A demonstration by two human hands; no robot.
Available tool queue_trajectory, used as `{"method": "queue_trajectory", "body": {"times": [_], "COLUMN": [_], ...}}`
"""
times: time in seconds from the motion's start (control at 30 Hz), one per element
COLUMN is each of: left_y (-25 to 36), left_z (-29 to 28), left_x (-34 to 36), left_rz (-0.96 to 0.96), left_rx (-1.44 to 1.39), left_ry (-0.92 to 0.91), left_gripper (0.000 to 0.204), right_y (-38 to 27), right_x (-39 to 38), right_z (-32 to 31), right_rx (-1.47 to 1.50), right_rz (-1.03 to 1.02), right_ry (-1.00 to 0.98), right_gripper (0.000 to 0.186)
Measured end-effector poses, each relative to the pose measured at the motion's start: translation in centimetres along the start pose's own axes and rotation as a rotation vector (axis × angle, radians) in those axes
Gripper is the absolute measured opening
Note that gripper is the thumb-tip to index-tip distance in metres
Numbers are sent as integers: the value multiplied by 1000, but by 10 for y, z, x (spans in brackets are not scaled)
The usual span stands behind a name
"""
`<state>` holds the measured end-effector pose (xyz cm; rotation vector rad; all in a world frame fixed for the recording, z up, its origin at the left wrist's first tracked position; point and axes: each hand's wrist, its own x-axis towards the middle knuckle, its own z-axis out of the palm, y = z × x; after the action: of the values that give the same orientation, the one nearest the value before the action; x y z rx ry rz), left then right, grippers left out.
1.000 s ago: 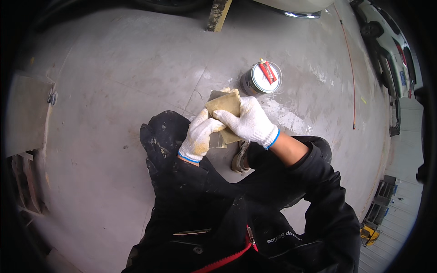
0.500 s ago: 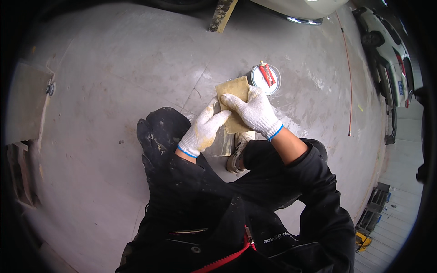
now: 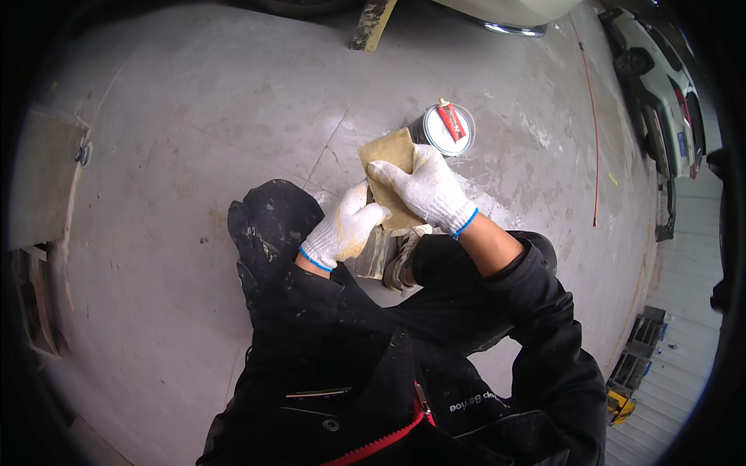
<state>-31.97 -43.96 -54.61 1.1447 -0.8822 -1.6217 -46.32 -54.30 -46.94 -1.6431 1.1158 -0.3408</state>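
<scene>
My right hand (image 3: 431, 190), in a white knit glove with a blue cuff, grips a tan square sheet (image 3: 381, 144) with the thumb across its face. Under and below that sheet is a grey, streaked flat plate (image 3: 365, 264), held by my left hand (image 3: 342, 229), whose gloved fingers are partly hidden by the sheet. Just beyond my hands stands a can (image 3: 444, 144) with a white lid, a red tube (image 3: 452, 120) lying on top.
Grey concrete floor (image 3: 194, 140) surrounds my black-clad legs. A car (image 3: 513, 12) and a painted post (image 3: 369, 27) are ahead; a white car (image 3: 660, 93) and red line (image 3: 590, 124) are right. A board (image 3: 47, 179) is at left, dark racks (image 3: 637, 349) at lower right.
My left hand has moved down and left, so more of the grey plate shows below. The tan sheet shifted up, then slightly left, with my right hand still on it.
</scene>
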Motion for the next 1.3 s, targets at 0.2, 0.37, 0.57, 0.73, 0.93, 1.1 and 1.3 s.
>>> {"method": "queue_trajectory", "body": {"times": [0.2, 0.37, 0.57, 0.73, 0.93, 1.1, 1.3], "left_y": [-5, -3, 0, -6, -7, -4, -7], "left_z": [-2, -4, 0, -2, -5, 3, 6], "left_x": [-1, 0, 0, 2, 6, 5, 9], "left_rz": [-35, -95, -10, -182, -38, -46, 271], "left_rx": [-137, -172, -305, -255, -333, -428, -128], "left_ry": [11, 44, -15, 25, -158, -205, 102], "left_gripper": [37, 36, 40, 46, 51, 53, 40], "right_y": [3, -1, -6, -8, -12, -2, 22], "right_x": [-1, 0, 7, 7, 5, 17, 45], "right_z": [2, 3, 1, -2, 1, -6, -39], "right_rx": [26, 45, 169, 26, 9, 37, -186], "right_rz": [-4, 35, 156, 88, 80, 89, 75], "right_ry": [-27, -139, -12, -174, -268, -17, 262], "right_gripper": [30, 28, 24, 25, 25, 30, 34]}}
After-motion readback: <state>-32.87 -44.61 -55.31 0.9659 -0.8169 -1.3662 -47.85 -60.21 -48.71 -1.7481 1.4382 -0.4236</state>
